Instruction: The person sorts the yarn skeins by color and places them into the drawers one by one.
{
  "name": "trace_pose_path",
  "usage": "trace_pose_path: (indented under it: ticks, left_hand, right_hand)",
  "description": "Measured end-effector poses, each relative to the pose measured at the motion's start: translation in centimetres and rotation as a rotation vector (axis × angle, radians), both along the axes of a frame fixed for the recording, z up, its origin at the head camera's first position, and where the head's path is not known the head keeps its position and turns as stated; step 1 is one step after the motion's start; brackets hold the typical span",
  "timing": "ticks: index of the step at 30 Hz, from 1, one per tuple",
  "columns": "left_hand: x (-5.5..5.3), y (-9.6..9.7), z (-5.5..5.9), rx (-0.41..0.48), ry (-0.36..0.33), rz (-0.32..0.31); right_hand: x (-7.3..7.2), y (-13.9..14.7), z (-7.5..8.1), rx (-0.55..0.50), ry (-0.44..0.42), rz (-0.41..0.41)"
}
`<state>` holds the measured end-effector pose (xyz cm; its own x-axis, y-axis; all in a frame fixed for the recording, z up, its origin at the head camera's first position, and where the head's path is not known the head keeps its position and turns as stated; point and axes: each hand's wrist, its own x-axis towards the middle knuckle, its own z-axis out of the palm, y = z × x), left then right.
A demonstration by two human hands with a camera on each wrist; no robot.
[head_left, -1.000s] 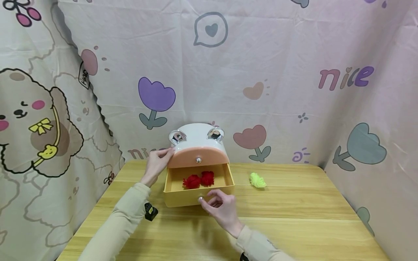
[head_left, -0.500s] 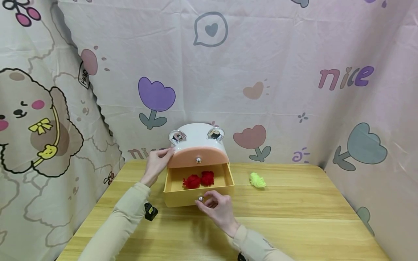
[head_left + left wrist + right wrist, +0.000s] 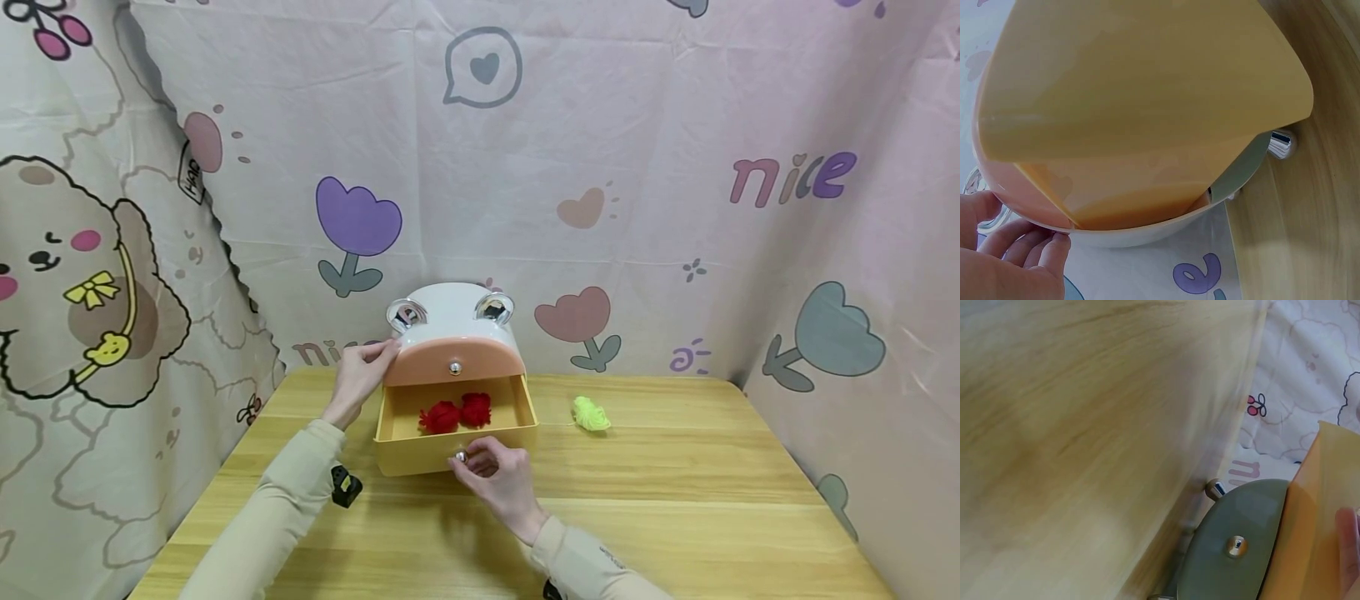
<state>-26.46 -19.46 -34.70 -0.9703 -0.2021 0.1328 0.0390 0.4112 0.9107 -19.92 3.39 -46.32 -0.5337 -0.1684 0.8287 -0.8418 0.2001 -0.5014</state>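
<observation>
A small frog-shaped drawer box (image 3: 453,312) has a white top, two silver ringed eyes and a peach upper drawer front (image 3: 427,364). Its yellow middle drawer (image 3: 408,460) is pulled out, holding two red yarn bundles (image 3: 476,410). My left hand (image 3: 358,379) grips the box's upper left edge; the left wrist view shows the thumb on one side and fingers along the outer wall. At the yellow drawer's front, my right hand (image 3: 506,487) pinches the silver knob (image 3: 461,457) between thumb and forefinger. Only a finger of it (image 3: 1348,544) shows in the right wrist view.
A neon yellow yarn bundle (image 3: 592,414) lies on the wooden table (image 3: 675,467), right of the box. Beneath the yellow drawer is a green lower drawer front (image 3: 1241,515) with its own knob (image 3: 1237,546). Printed cloth (image 3: 652,108) hangs behind and at both sides.
My right hand has shifted slightly left, its thumb moving across to the knob's left side. The left hand, the open drawer and the yarn have stayed in place.
</observation>
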Motion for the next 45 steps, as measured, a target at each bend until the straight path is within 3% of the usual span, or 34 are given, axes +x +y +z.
trace_pose_path:
  ticks: [27, 45]
  left_hand:
    - [-0.1, 0.0, -0.1, 0.019, -0.008, -0.007]
    - [0.1, -0.1, 0.0, 0.005, -0.013, -0.013]
  right_hand:
    - [-0.2, 0.1, -0.3, -0.012, -0.041, -0.018]
    - [-1.1, -0.1, 0.0, -0.011, -0.149, -0.047]
